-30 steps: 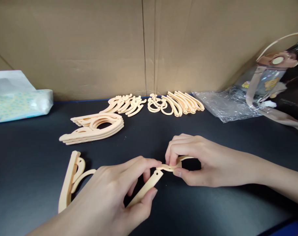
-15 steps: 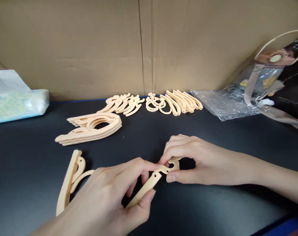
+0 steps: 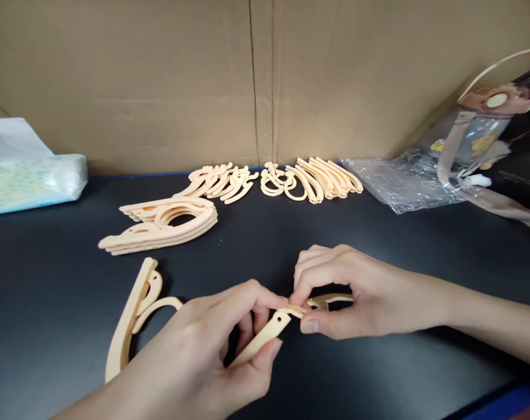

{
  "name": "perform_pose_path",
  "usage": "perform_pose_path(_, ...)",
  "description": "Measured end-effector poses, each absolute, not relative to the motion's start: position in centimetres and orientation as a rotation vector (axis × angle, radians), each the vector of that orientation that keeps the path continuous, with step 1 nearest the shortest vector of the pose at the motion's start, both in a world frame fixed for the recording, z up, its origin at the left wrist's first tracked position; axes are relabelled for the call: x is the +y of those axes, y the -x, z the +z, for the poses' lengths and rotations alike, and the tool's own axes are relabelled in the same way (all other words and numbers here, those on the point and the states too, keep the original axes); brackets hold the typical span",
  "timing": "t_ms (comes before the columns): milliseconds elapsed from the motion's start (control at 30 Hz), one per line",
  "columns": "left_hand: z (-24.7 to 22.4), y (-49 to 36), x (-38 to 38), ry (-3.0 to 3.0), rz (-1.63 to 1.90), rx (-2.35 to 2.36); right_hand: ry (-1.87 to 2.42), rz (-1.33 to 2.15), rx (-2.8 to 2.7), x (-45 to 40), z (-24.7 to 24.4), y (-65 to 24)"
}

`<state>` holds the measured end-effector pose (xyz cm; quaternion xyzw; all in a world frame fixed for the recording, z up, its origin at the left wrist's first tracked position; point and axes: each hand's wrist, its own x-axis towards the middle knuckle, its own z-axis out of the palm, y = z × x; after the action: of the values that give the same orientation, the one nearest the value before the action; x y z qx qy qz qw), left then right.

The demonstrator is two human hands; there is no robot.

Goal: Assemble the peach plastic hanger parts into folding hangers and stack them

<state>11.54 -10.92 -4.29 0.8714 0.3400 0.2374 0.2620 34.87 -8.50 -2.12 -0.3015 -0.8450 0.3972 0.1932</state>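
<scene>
My left hand (image 3: 212, 344) is closed on a straight beige plastic piece (image 3: 262, 338) with a small hole near its upper end. In my right hand (image 3: 347, 291), thumb and fingers pinch a curved beige piece (image 3: 332, 298). The two pieces meet or overlap between my fingertips; whether they are joined is hidden. Beside my left wrist, a beige hanger-like part (image 3: 131, 318) lies on the black table, partly covered by my forearm. Beyond it is a stack of folded beige hangers (image 3: 177, 236).
At the back lie loose hook-shaped parts (image 3: 230, 184), rings (image 3: 271, 184) and several curved arms (image 3: 328, 181). A tissue pack (image 3: 32, 178) is at left. A clear plastic bag (image 3: 396, 186) and a strapped bottle (image 3: 478, 134) are at right, before a cardboard wall (image 3: 160, 87).
My right hand has tilted the curved piece, which now shows more edge-on. The straight piece and the hanger-like part by my left wrist appear slightly farther right.
</scene>
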Motion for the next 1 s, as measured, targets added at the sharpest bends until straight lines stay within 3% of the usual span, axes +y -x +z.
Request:
perform_pose_path(467, -4.3, -11.6, -11.0, -2.402, 0.594, 0.901, 0.751, 1.051, -2.505, -8.5, -2.2, -35.0)
perform_pose_path(800, -3.9, -12.0, -10.7, -2.338, 0.602, 0.900, 0.693, 0.654, -2.661, -8.9, -1.5, -35.3)
perform_pose_path(1000, -3.6, -11.4, -10.1, -2.406, 0.678, 0.991, 0.691, 0.639, -2.759, -8.8, -1.0, -35.6)
